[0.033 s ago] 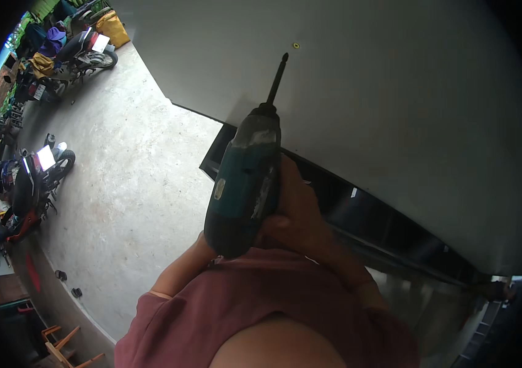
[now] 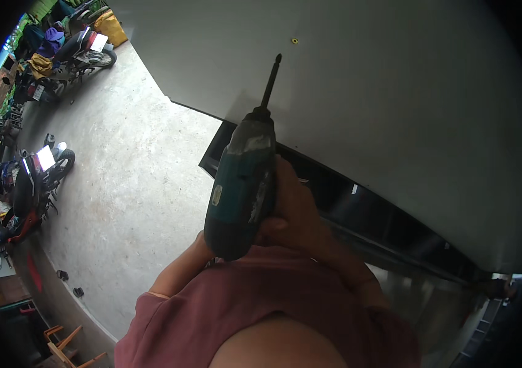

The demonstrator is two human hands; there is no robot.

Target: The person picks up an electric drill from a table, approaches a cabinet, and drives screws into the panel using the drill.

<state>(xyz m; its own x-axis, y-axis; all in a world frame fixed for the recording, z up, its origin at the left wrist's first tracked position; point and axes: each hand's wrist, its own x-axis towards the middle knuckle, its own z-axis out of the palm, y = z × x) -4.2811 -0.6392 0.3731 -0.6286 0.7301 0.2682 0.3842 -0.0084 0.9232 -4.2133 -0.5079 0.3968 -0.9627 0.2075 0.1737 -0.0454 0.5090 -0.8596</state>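
Observation:
My right hand (image 2: 291, 202) is wrapped round the handle of a teal and black cordless impact driver (image 2: 236, 187), which points up and away from me. A long dark screwdriver bit (image 2: 271, 83) sticks out of its nose. Beyond the bit's tip, and apart from it, a small yellow ring-like fastener (image 2: 295, 41) shows on a large grey panel (image 2: 396, 110). Low behind the driver's rear end is my left hand (image 2: 205, 245). Its fingers are hidden by the tool, so whether it holds anything does not show.
Along the panel's near edge runs a black frame (image 2: 377, 211). Pale concrete floor (image 2: 132, 165) spreads to the left, with one motorcycle (image 2: 31, 184) parked there and another motorcycle (image 2: 83, 52) farther back. An orange-brown wooden frame (image 2: 68, 349) stands at lower left.
The driver has swung slightly left, so the bit's tip sits a little farther from the yellow fastener. My right hand keeps its grip.

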